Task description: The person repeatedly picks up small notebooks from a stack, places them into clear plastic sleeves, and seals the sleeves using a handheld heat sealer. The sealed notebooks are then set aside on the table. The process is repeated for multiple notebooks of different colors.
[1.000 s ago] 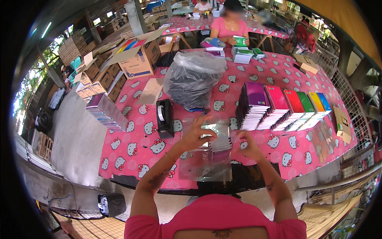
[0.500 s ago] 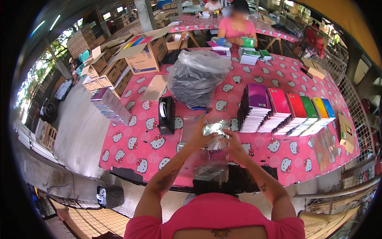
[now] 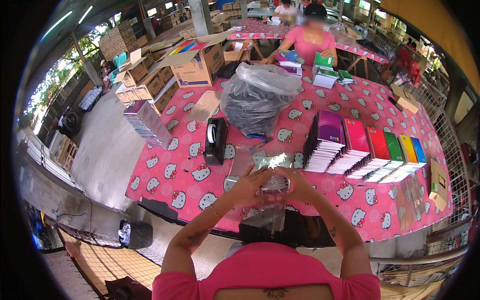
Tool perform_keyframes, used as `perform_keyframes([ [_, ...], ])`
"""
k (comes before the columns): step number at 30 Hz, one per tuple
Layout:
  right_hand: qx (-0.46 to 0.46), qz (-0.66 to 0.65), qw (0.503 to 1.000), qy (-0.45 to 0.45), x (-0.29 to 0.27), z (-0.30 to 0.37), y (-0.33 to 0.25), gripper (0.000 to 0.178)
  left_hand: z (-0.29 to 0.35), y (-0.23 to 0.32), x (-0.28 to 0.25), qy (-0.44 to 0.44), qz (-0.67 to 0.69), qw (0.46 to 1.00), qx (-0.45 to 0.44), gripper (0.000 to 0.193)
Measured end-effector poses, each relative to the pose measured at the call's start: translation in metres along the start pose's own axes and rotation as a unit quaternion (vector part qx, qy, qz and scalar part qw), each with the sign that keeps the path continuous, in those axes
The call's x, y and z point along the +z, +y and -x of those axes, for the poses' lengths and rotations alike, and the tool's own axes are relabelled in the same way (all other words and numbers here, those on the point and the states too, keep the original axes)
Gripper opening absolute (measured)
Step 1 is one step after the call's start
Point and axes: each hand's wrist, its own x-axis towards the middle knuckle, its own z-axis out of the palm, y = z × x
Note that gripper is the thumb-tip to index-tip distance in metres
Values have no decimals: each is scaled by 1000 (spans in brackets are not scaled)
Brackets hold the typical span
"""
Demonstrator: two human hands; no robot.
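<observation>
On the table's near middle lies a shiny clear plastic bag with something inside that I cannot make out clearly. My left hand holds its left side, fingers bent over the top. My right hand grips the opposite side, its fingertips close to those of the left. Loose plastic hangs from the bag toward the table's front edge. Beyond my hands are a blue pen and a black tape dispenser. Another flat clear plastic sheet lies under and beside the bag.
Stacks of spiral notebooks in several colours stand at right. A big plastic sack sits mid-table, with an open carton behind it. Another notebook stack stands at the left edge. Across the table, a person handles green notebooks.
My hands have come down and nearer to me, closing in on the bag's sides. The view has shifted slightly. Across the table, the other person's arms have moved apart.
</observation>
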Motion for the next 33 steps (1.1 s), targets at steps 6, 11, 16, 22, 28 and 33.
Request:
perform_keyframes([
  [6, 1, -53, 989, 140, 41, 9, 18, 46, 5, 5, 13, 26, 81, 995, -52, 27],
  [11, 50, -97, 973, 206, 57, 3, 14, 44, -16, -2, 15, -31, 97, 982, -161, 42],
  [16, 97, -214, 951, 201, 52, -9, 47, 48, -38, -7, 21, 88, -64, 987, -115, 67],
  [22, 161, -288, 928, 176, 51, -9, 40, 46, 5, -78, 50, 158, 316, 890, -287, 56],
  [28, 169, -239, 928, 228, 61, -9, 41, 38, 71, -180, -17, 249, 166, 768, -566, 28],
  [33, 173, -278, 916, 230, 62, -11, 28, 36, 92, -197, -6, 332, 331, 722, -508, 18],
])
